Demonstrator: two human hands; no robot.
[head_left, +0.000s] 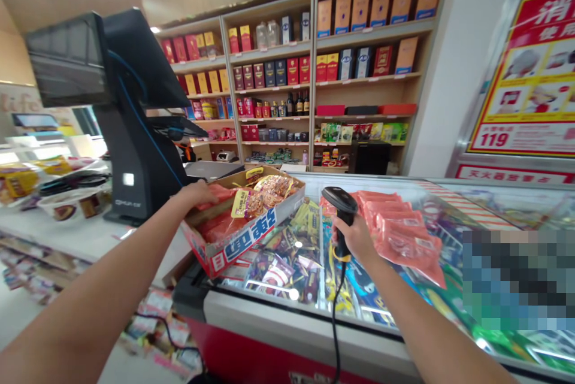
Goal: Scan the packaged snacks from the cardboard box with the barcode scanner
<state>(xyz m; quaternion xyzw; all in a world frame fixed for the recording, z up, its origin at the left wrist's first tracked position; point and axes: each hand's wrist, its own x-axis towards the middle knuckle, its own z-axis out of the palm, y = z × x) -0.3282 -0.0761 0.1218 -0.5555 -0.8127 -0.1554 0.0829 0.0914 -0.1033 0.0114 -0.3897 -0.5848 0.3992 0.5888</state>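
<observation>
My left hand [197, 194] curls over the near corner of a printed cardboard box [238, 245], which rests tilted on the freezer's edge. Pink vacuum packs [218, 225] and bagged snacks [265, 199] lie inside it. My right hand [354, 239] grips a black corded handheld barcode scanner [340, 207], its head raised and its cord hanging down past the freezer front. Just beyond that hand, a row of pink vacuum packs [399, 234] lies overlapping on the glass.
A black dual-screen checkout terminal [130, 126] stands on the counter [76, 237] at left. Packaged goods fill the glass-topped freezer [291, 264]. Shelves of boxed goods and bottles [287, 72] line the back wall. A red-and-yellow poster [525, 78] hangs at right.
</observation>
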